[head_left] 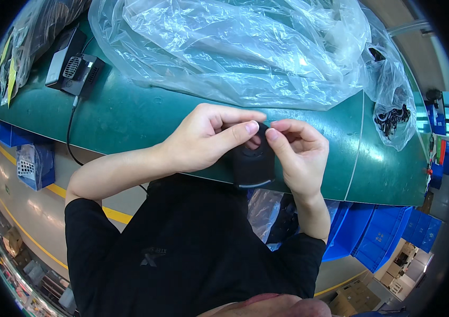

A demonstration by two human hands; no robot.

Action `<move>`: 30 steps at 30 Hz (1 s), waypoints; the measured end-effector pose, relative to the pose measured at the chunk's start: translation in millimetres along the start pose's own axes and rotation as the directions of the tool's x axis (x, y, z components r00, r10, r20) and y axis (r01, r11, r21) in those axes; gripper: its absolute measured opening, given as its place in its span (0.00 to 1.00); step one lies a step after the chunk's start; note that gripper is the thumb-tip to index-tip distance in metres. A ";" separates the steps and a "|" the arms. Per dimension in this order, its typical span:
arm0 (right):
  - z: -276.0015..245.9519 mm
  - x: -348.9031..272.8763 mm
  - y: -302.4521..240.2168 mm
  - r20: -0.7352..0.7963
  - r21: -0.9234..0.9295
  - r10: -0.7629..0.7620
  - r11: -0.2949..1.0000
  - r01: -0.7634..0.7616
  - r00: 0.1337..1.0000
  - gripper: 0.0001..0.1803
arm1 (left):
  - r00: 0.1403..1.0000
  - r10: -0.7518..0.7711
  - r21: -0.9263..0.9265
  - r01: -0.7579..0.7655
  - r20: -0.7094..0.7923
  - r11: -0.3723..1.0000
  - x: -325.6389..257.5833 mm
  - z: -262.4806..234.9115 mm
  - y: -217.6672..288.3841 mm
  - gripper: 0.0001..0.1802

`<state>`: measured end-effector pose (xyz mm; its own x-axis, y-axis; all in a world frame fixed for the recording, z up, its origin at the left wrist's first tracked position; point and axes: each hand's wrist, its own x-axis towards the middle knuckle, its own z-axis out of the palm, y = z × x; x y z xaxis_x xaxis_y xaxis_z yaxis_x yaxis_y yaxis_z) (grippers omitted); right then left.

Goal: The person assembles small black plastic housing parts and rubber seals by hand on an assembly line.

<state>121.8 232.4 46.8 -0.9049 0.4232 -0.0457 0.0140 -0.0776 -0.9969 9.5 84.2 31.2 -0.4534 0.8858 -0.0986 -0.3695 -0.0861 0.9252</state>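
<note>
Left hand (203,140) and right hand (296,153) pinch black part (253,166) between them.

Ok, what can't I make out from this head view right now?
- Top of the small black part: covered by the fingertips of the left hand and right hand, so each grip is unclear.
- Black pieces in the clear bag at right: too small and rim-bent to identify.
- Contents under the large plastic sheet: blurred by folds and glare.
- Black device at upper left: partly covered by plastic.
</note>
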 end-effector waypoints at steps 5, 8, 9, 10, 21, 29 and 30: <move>0.5 2.1 -0.3 -0.101 0.042 -0.115 0.992 0.120 0.988 0.09 | 0.992 -0.119 0.052 0.116 0.050 0.992 -2.4 -2.9 12.6 0.17; -2.7 2.2 -4.9 -0.022 0.016 -0.005 1.000 0.005 1.000 0.08 | 0.987 -0.151 0.087 0.146 0.047 0.985 -2.6 -3.2 15.0 0.16; -5.3 3.1 -5.0 0.040 -0.071 -0.010 0.997 0.013 0.999 0.07 | 0.987 -0.153 0.086 0.149 0.047 0.985 -2.9 -3.0 15.0 0.16; -7.4 3.7 -5.0 0.102 -0.156 -0.010 0.987 0.026 0.995 0.08 | 0.985 -0.166 0.102 0.160 0.054 0.982 -3.2 -2.8 14.8 0.16; -7.9 3.4 0.5 -0.050 0.039 0.007 0.999 -0.005 0.999 0.09 | 0.955 -0.259 -0.075 0.272 0.149 0.959 -2.5 1.5 17.8 0.15; -10.0 5.5 -3.2 0.165 0.073 0.094 0.992 -0.107 0.982 0.19 | 0.978 -0.156 -0.070 0.167 0.135 0.984 -3.6 -1.3 7.4 0.14; -9.5 5.1 -3.7 0.165 0.073 0.094 0.992 -0.107 0.982 0.19 | 0.978 -0.156 -0.070 0.166 0.136 0.984 -3.6 -0.5 7.8 0.14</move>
<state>121.2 243.4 49.6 -0.9572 0.2598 -0.1278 0.0797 -0.1880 -0.9789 7.9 80.1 38.5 -0.2759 0.9421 -0.1907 -0.4953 0.0307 0.8682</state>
